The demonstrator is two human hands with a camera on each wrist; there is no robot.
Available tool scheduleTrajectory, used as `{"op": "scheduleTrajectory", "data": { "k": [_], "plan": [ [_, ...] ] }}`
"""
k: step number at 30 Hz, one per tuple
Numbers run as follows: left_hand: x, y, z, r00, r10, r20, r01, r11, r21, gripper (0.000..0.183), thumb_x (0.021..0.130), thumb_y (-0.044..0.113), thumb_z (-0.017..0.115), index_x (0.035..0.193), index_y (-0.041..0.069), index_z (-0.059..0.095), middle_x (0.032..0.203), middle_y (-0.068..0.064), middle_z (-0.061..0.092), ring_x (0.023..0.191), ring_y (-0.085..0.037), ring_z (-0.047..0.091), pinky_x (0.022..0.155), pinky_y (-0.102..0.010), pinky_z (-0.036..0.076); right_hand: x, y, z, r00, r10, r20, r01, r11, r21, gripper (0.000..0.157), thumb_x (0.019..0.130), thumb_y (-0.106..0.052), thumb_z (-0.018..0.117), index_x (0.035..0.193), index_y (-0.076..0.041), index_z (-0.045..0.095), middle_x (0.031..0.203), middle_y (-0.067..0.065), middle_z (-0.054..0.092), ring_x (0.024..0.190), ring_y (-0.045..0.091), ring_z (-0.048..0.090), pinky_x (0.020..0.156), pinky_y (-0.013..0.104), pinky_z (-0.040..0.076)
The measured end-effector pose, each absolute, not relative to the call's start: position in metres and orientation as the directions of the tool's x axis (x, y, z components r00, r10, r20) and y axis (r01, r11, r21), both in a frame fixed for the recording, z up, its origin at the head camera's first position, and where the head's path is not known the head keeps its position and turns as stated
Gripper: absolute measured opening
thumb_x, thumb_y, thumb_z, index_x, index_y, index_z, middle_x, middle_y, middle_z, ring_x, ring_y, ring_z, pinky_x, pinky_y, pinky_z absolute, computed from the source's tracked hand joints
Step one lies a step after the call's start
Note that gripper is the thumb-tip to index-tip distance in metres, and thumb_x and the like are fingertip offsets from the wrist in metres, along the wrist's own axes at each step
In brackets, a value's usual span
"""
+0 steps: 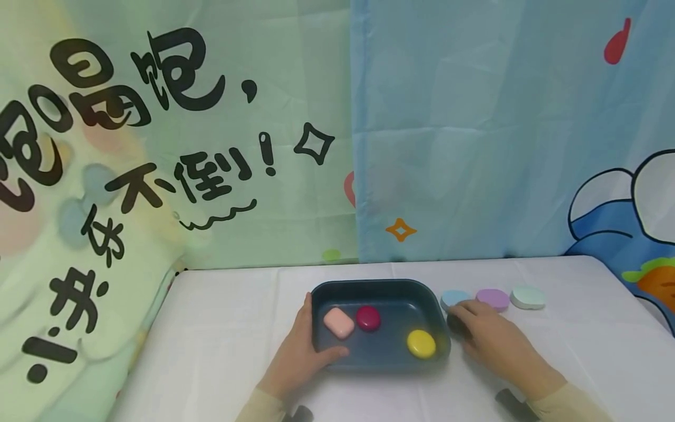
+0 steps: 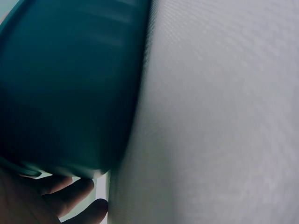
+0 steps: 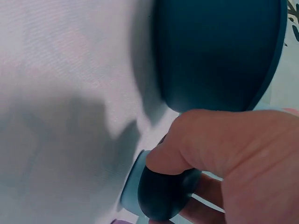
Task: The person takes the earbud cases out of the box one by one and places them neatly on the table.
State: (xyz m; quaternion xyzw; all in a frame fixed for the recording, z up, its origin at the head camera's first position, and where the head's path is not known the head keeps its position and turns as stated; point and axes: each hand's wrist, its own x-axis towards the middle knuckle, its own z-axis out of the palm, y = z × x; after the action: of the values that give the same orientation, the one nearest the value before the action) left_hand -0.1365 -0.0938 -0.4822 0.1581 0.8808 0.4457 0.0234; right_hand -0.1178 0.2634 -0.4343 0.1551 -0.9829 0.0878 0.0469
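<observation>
A dark blue rectangular tray point(image 1: 379, 360) stands on the table. Inside lie a pink rounded block point(image 1: 339, 323), a crimson round piece point(image 1: 368, 318) and a yellow round piece point(image 1: 421, 344). My left hand point(image 1: 303, 351) holds the tray's left end, fingers along the outer wall and thumb at the near-left corner. Just right of the tray, my right hand point(image 1: 490, 340) pinches a dark, smooth oval piece point(image 3: 163, 196) between thumb and fingers. A light blue oval piece point(image 1: 454, 298) sits close behind it, partly covered in the right wrist view.
To the right of the light blue piece, a purple oval piece point(image 1: 493, 299) and a pale mint one point(image 1: 528, 298) lie in a row. A white cloth point(image 1: 227, 340) covers the table. Printed curtains point(image 1: 295, 76) hang behind its far edge and on the left.
</observation>
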Motion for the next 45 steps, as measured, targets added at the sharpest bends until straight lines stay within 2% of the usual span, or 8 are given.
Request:
{"op": "scheduleTrajectory", "data": {
  "k": [6, 14, 26, 37, 45],
  "plan": [
    [-0.137, -0.094, -0.482, -0.948, 0.303, 0.095, 0.255, 0.549, 0.796, 0.122, 0.080, 0.054, 0.080, 0.161, 0.002, 0.006, 0.166, -0.014, 0.018, 0.150, -0.029, 0.024, 0.116, -0.052, 0.031, -0.118, 0.265, -0.439, -0.936, -0.324, 0.138, -0.344, 0.925, -0.164, 0.049, 0.073, 0.002, 0.083, 0.120, -0.001, 0.068, 0.118, 0.019, 0.065, 0.109, 0.039, 0.063, 0.091, 0.056, 0.052],
    [-0.136, -0.094, -0.482, -0.951, 0.298, 0.082, 0.243, 0.556, 0.795, 0.122, 0.080, 0.055, 0.080, 0.161, 0.002, 0.006, 0.166, -0.014, 0.018, 0.150, -0.030, 0.024, 0.115, -0.052, 0.031, -0.121, 0.267, -0.442, -0.937, -0.334, 0.100, -0.347, 0.923, -0.166, 0.037, 0.084, -0.002, 0.078, 0.120, -0.004, 0.069, 0.118, 0.016, 0.066, 0.111, 0.037, 0.063, 0.091, 0.055, 0.052],
    [-0.136, -0.094, -0.480, -0.948, 0.304, 0.089, 0.251, 0.550, 0.796, 0.121, 0.081, 0.053, 0.080, 0.161, 0.002, 0.005, 0.166, -0.014, 0.018, 0.149, -0.029, 0.024, 0.116, -0.051, 0.031, -0.121, 0.268, -0.445, -0.936, -0.341, 0.084, -0.351, 0.915, -0.199, 0.024, 0.087, -0.003, 0.075, 0.110, -0.008, 0.071, 0.114, 0.013, 0.068, 0.110, 0.037, 0.063, 0.093, 0.055, 0.052],
    [-0.135, -0.093, -0.477, -0.950, 0.300, 0.085, 0.248, 0.562, 0.789, 0.121, 0.081, 0.052, 0.081, 0.161, 0.002, 0.005, 0.166, -0.014, 0.018, 0.149, -0.028, 0.024, 0.116, -0.050, 0.030, -0.121, 0.270, -0.444, -0.954, -0.295, 0.062, -0.301, 0.928, -0.219, 0.034, 0.086, -0.001, 0.076, 0.119, -0.006, 0.070, 0.124, 0.019, 0.064, 0.116, 0.041, 0.059, 0.094, 0.059, 0.049],
    [-0.135, -0.094, -0.477, -0.945, 0.310, 0.105, 0.271, 0.558, 0.784, 0.121, 0.081, 0.053, 0.080, 0.160, -0.001, 0.005, 0.165, -0.017, 0.019, 0.149, -0.032, 0.025, 0.115, -0.052, 0.031, -0.116, 0.266, -0.429, -0.958, -0.270, 0.101, -0.286, 0.932, -0.222, 0.048, 0.077, 0.002, 0.083, 0.122, -0.003, 0.068, 0.124, 0.022, 0.062, 0.115, 0.043, 0.059, 0.094, 0.061, 0.048]
  ]
}}
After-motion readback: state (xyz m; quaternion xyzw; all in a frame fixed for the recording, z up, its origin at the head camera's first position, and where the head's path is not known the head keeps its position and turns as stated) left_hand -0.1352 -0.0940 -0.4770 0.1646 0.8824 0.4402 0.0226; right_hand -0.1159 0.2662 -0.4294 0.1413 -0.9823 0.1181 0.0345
